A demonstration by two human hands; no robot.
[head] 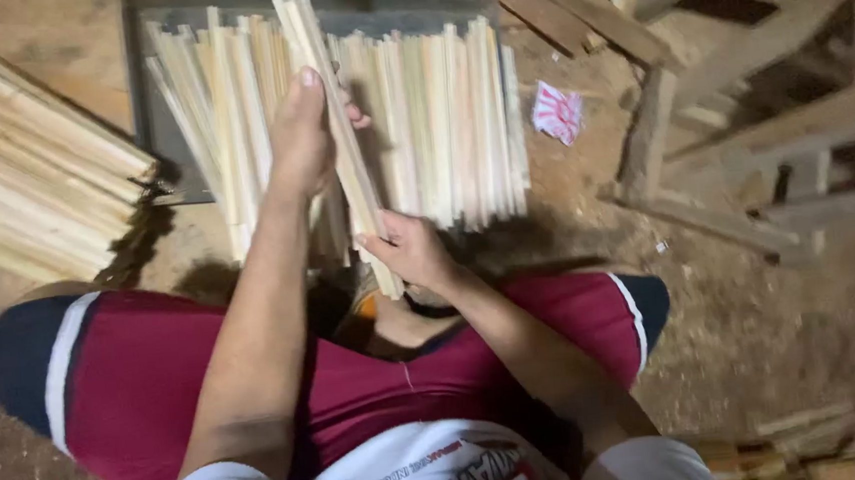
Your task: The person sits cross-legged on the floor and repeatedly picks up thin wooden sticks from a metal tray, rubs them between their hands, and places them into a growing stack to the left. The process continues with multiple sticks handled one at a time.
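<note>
I sit on the ground in red shorts, looking down. My left hand point(301, 128) grips the upper part of a small bundle of pale wooden sticks point(327, 87). My right hand point(410, 249) holds the bundle's lower end near my knees. The bundle slants from upper left to lower right. Behind it lies a row of several similar wooden sticks point(439, 119) spread across a dark flat board point(152, 139).
A stack of longer wooden slats point(21, 168) lies on the left. Rough timber pieces and planks point(736, 68) are piled at the upper right. A small red-and-white wrapper point(557, 113) lies on the sawdust-covered floor. Scraps lie at lower right point(812, 434).
</note>
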